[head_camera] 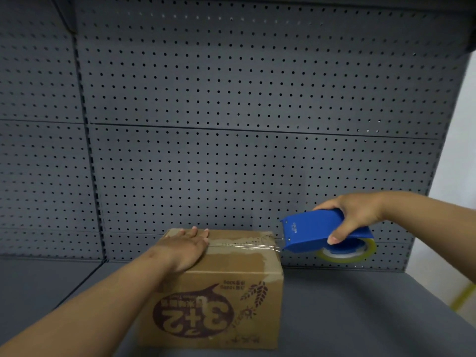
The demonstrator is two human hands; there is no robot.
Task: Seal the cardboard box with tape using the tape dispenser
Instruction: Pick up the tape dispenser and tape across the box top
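On the dark shelf, seen from the head camera, the cardboard box stands against a grey pegboard wall, its printed side facing the viewer upside down. The left hand lies flat on the left part of the box top, fingers together and pointing right, pressing the flap down. The right hand is wrapped around the blue tape dispenser, thumb on the near side and fingers over the top, holding it in the air just past the box's right edge. A strip of clear tape runs along the top seam from beside the left fingertips to the right top edge, where it bridges a short gap to the dispenser's mouth. The yellowish tape roll shows under the dispenser.

Several things could go wrong from here. The strip looks uncut, and if the dispenser is pulled away without its blade biting, the tape may lift off the seam or stretch and wrinkle. Should the strip be cut at the edge without being carried down the right side, the end would have little hold and the flaps could spring open. If the left hand eases off, the light-looking box may slide or tip toward the pull. Old peeled patches on the cardboard top may weaken adhesion there.
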